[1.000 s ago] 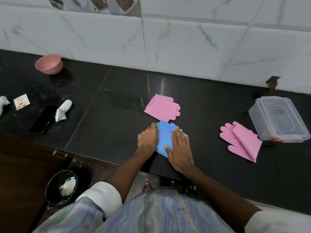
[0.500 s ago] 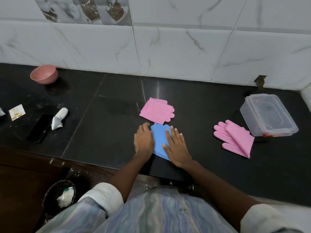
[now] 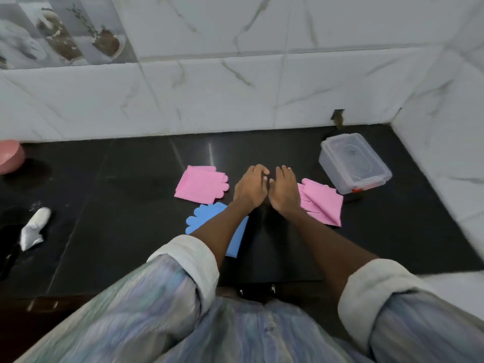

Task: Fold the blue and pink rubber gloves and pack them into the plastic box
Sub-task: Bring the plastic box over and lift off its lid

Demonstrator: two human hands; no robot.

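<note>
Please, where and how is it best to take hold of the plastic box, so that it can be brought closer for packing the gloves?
Probably by the two long side walls of the box, from above with the right hand, which is nearer. The lid looks shut and flat, giving little to pinch. The box lies askew by the corner wall, so turn the hand to match its long axis. The gloves beside it seem apart from it.

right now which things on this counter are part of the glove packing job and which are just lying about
For the job:
- blue glove
- folded pink glove
- second pink glove
- plastic box, lid on

Lying about:
- pink bowl
- crumpled white thing
- black flat object at the left edge
</note>
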